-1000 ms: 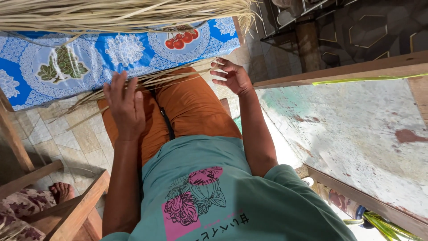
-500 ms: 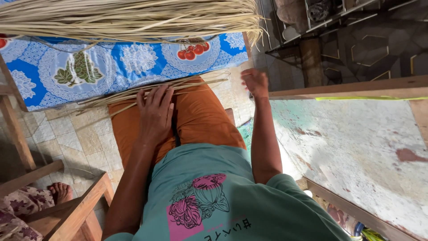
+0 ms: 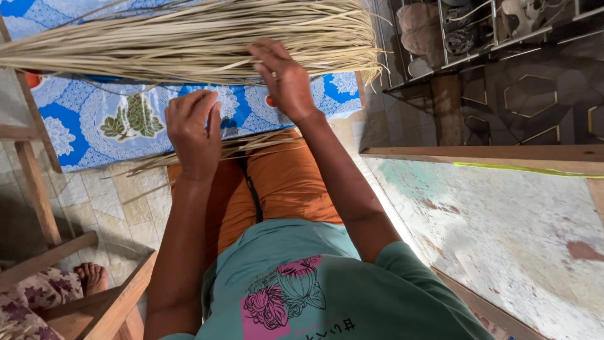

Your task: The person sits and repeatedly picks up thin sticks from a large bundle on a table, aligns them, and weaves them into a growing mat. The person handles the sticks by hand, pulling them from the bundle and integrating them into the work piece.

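- A worn, painted board with a wooden frame fills the right side, close beside the person's right arm.
- A blue floral cloth covers a table in front of the person's knees; wooden legs stand at its left on the tiled floor.
- A long bundle of pale straw strips lies across the cloth from the left edge to the right, its loose ends fanning out over the cloth's right edge.
- The person's orange-clad lap sits just under the table's near edge, below a teal shirt with a pink print.
- A wire shoe rack stands at upper right, well apart from the bundle, with sandals on it.
- A thin sheaf of strips lies across the lap, partly hidden behind the left hand.
- The right hand rests on the big bundle near its fanned end, fingers spread and pressed into the strips, not clenched.
- The left hand hovers over the thin sheaf with fingers curled; whether it pinches any strips I cannot tell.
- Another person's bare foot shows at lower left, beside a wooden frame.
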